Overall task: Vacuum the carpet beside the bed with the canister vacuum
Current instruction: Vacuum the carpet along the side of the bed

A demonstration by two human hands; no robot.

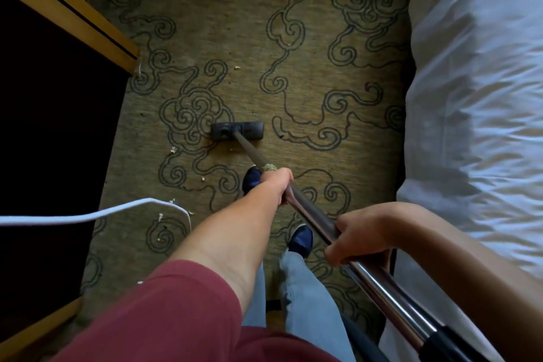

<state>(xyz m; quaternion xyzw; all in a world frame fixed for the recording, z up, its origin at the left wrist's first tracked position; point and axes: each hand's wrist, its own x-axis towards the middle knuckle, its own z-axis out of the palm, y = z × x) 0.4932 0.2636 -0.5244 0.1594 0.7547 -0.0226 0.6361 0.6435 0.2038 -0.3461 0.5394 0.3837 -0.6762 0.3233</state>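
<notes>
A dark flat vacuum head (237,131) rests on the olive carpet (293,73) with its dark swirl pattern, in the middle of the view. A metal wand (311,219) runs from the head back toward me at lower right. My left hand (277,185) grips the wand partway down, by a wrapped band. My right hand (360,236) holds the wand higher up, fingers curled around it. The bed (482,97) with white bedding lies along the right. Small pale crumbs (173,150) dot the carpet left of the head. The canister is out of sight.
A wooden-edged dark piece of furniture (73,17) lines the left side. A white cord (88,216) crosses from the left edge onto the carpet. My two feet in dark blue shoes (299,239) stand on the carpet behind the vacuum head.
</notes>
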